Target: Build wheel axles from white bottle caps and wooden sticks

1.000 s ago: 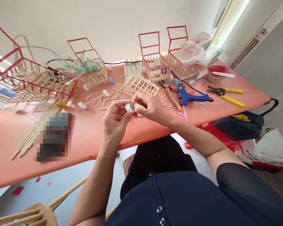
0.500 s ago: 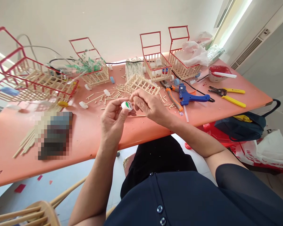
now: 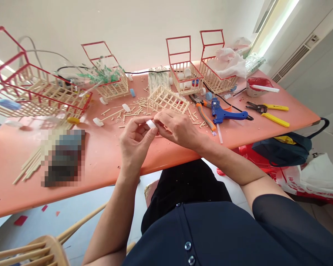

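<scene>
A small white bottle cap [image 3: 151, 124] is pinched between the thumb and fingers of my left hand [image 3: 135, 138], above the front part of the orange table [image 3: 105, 147]. My right hand [image 3: 176, 127] meets it from the right, its fingers closed together at the cap's edge. Whether those fingers grip anything besides the cap is hidden. Just behind my hands lies a small wooden stick frame [image 3: 168, 99], with short cut stick pieces [image 3: 138, 107] scattered to its left.
Stick baskets with red rims [image 3: 185, 77] line the wall side. On the right lie a blue glue gun [image 3: 219, 114], orange-handled pliers [image 3: 205, 116], yellow-handled pliers [image 3: 269, 111] and a red-stained cup [image 3: 256, 87]. Long sticks [image 3: 30, 166] lie at left.
The cap has turned in my left hand, so its green-printed face no longer shows and its plain white side does. My right fingers have shifted slightly and closed in beside it.
</scene>
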